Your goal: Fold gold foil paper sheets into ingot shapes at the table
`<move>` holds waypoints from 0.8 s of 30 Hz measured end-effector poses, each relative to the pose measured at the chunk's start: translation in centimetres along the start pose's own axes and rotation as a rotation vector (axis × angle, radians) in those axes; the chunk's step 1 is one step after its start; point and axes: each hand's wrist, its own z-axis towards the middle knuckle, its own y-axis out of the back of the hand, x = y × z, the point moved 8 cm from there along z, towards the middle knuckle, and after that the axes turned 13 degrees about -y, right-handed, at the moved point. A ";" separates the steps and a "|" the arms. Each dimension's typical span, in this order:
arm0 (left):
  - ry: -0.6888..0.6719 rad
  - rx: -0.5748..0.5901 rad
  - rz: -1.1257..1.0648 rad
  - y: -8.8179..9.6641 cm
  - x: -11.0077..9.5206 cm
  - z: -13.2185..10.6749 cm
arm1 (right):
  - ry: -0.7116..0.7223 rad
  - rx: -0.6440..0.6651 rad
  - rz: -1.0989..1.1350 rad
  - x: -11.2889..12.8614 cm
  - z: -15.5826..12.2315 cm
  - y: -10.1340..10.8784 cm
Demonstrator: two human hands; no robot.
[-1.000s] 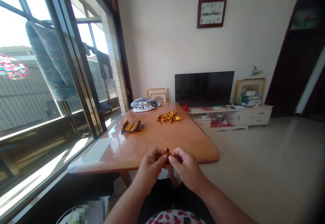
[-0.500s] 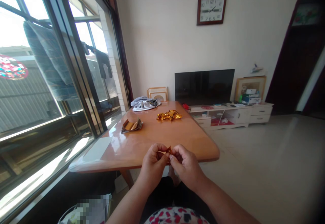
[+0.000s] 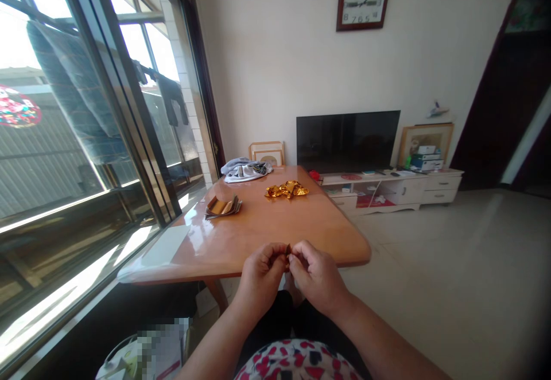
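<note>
Left hand (image 3: 262, 274) and right hand (image 3: 319, 274) pinch foil (image 3: 288, 249); the cabinet (image 3: 407, 192) holds something red (image 3: 365, 202).

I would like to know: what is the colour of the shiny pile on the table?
The shiny pile is gold; the head view shows it best.

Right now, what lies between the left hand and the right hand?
A gold-brown piece, mostly hidden, is pinched between the left hand and right hand in the head view.

Left hand (image 3: 263, 271) and right hand (image 3: 317, 274) sit close together — fingers (image 3: 303, 248) curled, thumbs (image 3: 278, 268) set in a pinch — forearms (image 3: 224, 325) slanting inward.
</note>
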 end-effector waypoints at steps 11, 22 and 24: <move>0.000 0.028 0.007 0.3 1.5 -0.3 | 0.037 -0.008 -0.105 0.6 -0.2 0.0; 0.003 0.045 0.068 0.5 1.3 -0.1 | 0.058 -0.044 -0.184 0.5 -0.3 -0.2; 0.008 0.049 0.071 0.5 1.3 -0.1 | 0.066 -0.049 -0.195 0.5 -0.3 -0.2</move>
